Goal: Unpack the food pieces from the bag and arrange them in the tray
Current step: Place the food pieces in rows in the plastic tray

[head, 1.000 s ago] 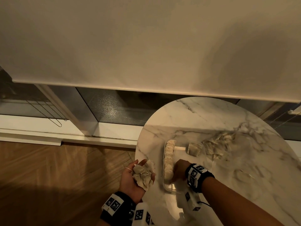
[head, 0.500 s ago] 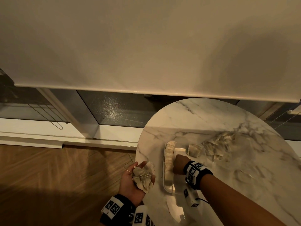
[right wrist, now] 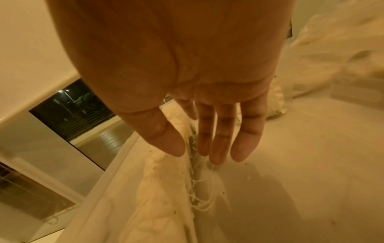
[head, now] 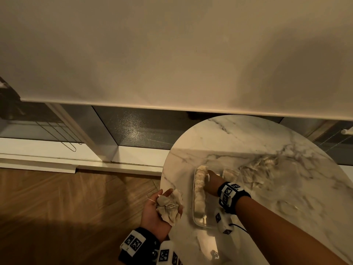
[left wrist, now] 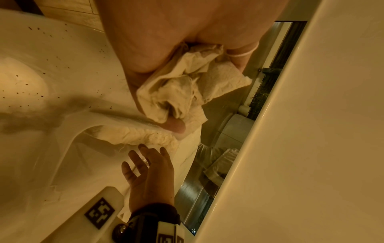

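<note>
surface: round counter [head: 248, 142] of polished white marble with grey veining, glossy and reflective.

container: clear plastic tray [head: 198, 223], rectangular with rounded corners, set on the counter near its left edge. contents: a row of pale, lumpy, wrinkled food pieces [head: 199, 190] packed end to end along the left wall of the tray; one further piece [head: 230, 175] lies at the far right corner. the rest of the tray floor is bare, with scattered dark specks visible in the left wrist view.

bag: crumpled clear plastic bag [head: 267, 167], thin and heavily creased, lying on the counter just beyond and to the right of the tray, more pale pieces showing through it.

left hand [head: 156, 213]: palm up, off the counter's left edge, over the wooden herringbone floor [head: 66, 207]. its grip is closed loosely around a crumpled off-white cloth pouch [head: 169, 208], soft and woven in texture, with a thin white string looped around one finger.

right hand [head: 212, 183]: inside the tray, beside the row. grip released; fingers [right wrist: 247, 134] straight and together, tips at a pale piece trailing frayed white threads. contact cannot be confirmed.
</note>
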`<state>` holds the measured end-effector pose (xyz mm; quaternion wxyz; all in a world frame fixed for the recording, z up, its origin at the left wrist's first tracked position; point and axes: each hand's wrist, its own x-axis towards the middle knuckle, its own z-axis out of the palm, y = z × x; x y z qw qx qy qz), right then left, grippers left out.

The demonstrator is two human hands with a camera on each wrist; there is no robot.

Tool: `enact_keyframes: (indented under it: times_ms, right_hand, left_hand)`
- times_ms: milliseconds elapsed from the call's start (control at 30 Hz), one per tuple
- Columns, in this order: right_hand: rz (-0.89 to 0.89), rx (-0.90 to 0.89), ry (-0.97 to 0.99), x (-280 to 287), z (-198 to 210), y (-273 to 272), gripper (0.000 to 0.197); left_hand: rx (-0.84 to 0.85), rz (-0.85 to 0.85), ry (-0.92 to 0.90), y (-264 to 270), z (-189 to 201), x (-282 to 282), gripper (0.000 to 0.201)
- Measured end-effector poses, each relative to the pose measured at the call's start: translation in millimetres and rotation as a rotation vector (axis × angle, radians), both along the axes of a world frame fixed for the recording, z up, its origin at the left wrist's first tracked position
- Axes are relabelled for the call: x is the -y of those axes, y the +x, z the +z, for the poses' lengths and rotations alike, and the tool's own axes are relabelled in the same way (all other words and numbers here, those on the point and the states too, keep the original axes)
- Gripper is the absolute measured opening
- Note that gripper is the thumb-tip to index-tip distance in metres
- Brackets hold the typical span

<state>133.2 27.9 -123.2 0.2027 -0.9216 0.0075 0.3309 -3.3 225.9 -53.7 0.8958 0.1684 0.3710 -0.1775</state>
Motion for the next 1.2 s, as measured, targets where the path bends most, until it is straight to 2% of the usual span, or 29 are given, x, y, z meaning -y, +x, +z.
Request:
enact_keyframes:
  times_ms: [100,200,267,367,433,500,600,667,800,967,1033,1133,1200]
  right_hand:
    - [0.004,0.014,0.061,11.6,-16.6,8.4,0.068]
    - [-0.102,-0.003,0.056,10.8,14.1,-4.2,0.068]
    - [-0.157,0.033,0.079,9.7,31.4,-11.5,0.056]
    - [-0.186,0.232,0.348,2.6,60.1,-27.5,0.017]
    - [-0.119,0.316,0.506,-6.0,82.4,-42.3,0.006]
    - [0.012,0.351,0.584,-14.8,104.2,-56.1,0.022]
    - [0.201,0.399,0.533,-26.7,125.4,-70.7,0.046]
    - [0.263,0.42,0.535,-34.0,126.5,-73.3,0.043]
    - [0.296,0.431,0.563,-40.1,124.6,-73.4,0.019]
    - [0.055,0.305,0.712,-31.6,125.7,-72.9,0.006]
    - [0.029,0.305,0.696,-29.5,124.2,-72.4,0.011]
    - [0.127,0.291,0.597,-34.2,126.7,-73.9,0.035]
    - [0.178,0.283,0.586,-40.7,126.9,-76.4,0.036]
  left_hand:
    - [0.013,-0.003,-0.02,0.7,1.3,1.2,0.03]
    - [0.037,0.0,-0.04,1.5,2.0,1.3,0.03]
    - [0.045,-0.003,-0.041,3.3,-0.3,1.9,0.031]
    - [0.046,-0.002,-0.043,6.1,-1.8,4.1,0.033]
    - [0.054,-0.01,-0.05,8.2,-4.6,6.3,0.034]
    - [0.066,-0.017,-0.063,10.6,-5.7,9.1,0.037]
    - [0.081,-0.07,-0.048,13.6,-5.2,15.2,0.051]
    - [0.098,-0.122,-0.025,14.4,0.8,20.5,0.053]
    - [0.104,-0.145,-0.046,15.6,3.4,26.4,0.048]
    - [0.134,-0.143,-0.039,13.6,0.1,21.6,0.058]
    - [0.137,-0.136,-0.025,11.9,0.0,20.1,0.056]
    - [0.129,-0.142,-0.021,12.5,1.6,23.1,0.052]
    - [0.123,-0.158,0.005,13.3,2.0,26.2,0.052]
